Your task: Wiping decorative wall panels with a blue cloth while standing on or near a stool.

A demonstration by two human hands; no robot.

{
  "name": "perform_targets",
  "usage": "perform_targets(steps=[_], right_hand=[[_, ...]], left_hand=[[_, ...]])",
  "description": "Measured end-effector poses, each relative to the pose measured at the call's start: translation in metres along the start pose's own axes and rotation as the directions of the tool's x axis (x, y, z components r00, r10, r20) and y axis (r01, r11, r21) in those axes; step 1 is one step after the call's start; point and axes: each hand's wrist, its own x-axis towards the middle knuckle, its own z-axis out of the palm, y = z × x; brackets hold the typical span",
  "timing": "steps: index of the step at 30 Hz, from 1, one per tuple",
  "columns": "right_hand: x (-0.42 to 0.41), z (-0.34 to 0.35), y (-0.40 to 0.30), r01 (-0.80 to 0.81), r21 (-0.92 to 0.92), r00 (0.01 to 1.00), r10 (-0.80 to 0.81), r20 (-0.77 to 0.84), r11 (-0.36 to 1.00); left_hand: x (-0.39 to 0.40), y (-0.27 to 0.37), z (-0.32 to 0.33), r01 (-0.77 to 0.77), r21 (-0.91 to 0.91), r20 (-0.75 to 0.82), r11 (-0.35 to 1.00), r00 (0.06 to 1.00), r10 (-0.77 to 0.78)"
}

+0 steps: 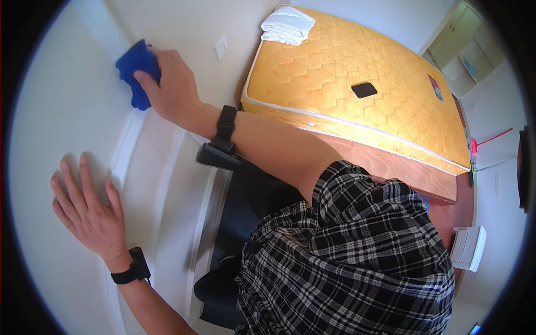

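My right hand (173, 86) grips a bunched blue cloth (137, 73), pressed against a narrow raised white moulding (125, 144) on the pale wall. Lower down, my left hand (90, 209) rests with its palm toward the pale wall panel (46, 134). Its fingers are spread, and nothing is in it. Each wrist wears a black strap with a small dark box. Under my right palm the cloth is partly hidden.
A bed with a yellow quilted mattress (318, 63) stands to the right on a wooden base (398, 167). On it lie folded white fabric (287, 25) and a black phone-like object (364, 90). A wall socket (220, 47) and a white cabinet (467, 249) are also visible.
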Motion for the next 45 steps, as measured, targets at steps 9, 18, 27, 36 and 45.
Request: perform_targets(steps=[9, 18, 27, 36, 45], right_hand=[[-0.021, 0.013, 0.003, 0.147, -0.134, 0.988, -0.152, -0.024, 0.98], [0.027, -0.013, -0.002, -0.105, 0.1, 0.969, 0.124, -0.212, 0.989], [0.026, -0.004, 0.016, -0.013, 0.132, 0.998, 0.02, -0.058, 0.991], [-0.001, -0.005, 0.032, -0.385, 0.223, 0.915, 0.403, -0.04, 0.896], [0.03, -0.026, -0.017, 0.143, 0.279, 0.967, -0.194, 0.163, 0.949]], left_hand=[[0.002, -0.008, -0.011, 0.014, -0.01, 0.07, 1.0, 0.997, -0.013], [0.007, -0.007, -0.022, 0.024, 0.002, 0.038, 1.0, 0.999, -0.024], [0.004, -0.01, -0.03, 0.014, 0.031, 0.001, 0.999, 1.0, -0.015], [-0.004, -0.014, -0.037, 0.014, 0.043, 0.014, 0.999, 1.0, -0.015], [-0.02, -0.013, -0.039, 0.008, 0.082, -0.034, 0.997, 0.999, -0.005]])
